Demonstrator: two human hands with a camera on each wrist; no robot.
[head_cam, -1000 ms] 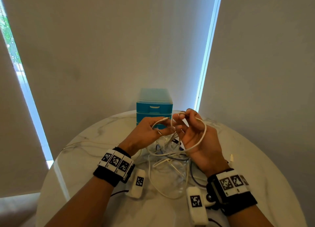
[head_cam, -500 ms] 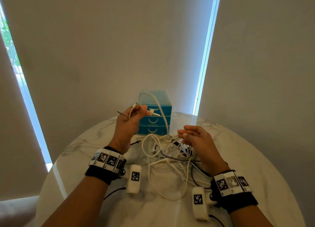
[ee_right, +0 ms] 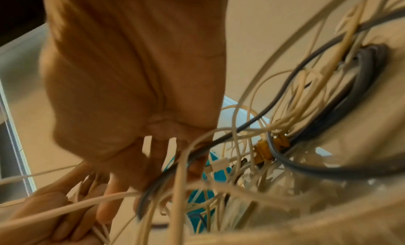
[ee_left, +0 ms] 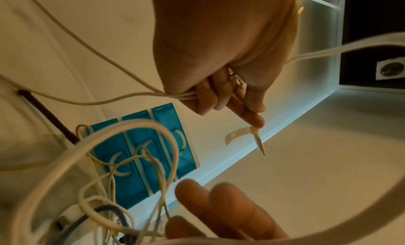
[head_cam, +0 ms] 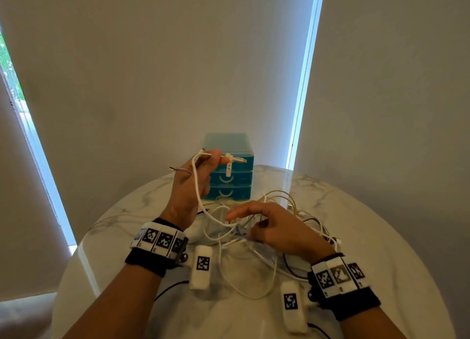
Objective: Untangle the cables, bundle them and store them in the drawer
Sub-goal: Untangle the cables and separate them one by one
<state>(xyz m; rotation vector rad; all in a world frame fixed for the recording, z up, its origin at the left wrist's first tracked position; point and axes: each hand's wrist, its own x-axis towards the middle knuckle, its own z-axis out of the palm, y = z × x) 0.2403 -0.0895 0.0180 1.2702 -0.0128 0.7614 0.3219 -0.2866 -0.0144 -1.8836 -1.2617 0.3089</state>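
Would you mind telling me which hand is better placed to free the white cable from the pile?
Probably the right hand: open, over the pile. The left hand grips the white cable, raised.

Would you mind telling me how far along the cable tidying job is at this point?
Early days. Done: nothing bundled or stored; all three drawers of the blue drawer unit look closed. In hand: the left hand grips one white cable, raised but trailing into the tangle, over which the right hand reaches, open. Left: separating the rest, bundling, storing.
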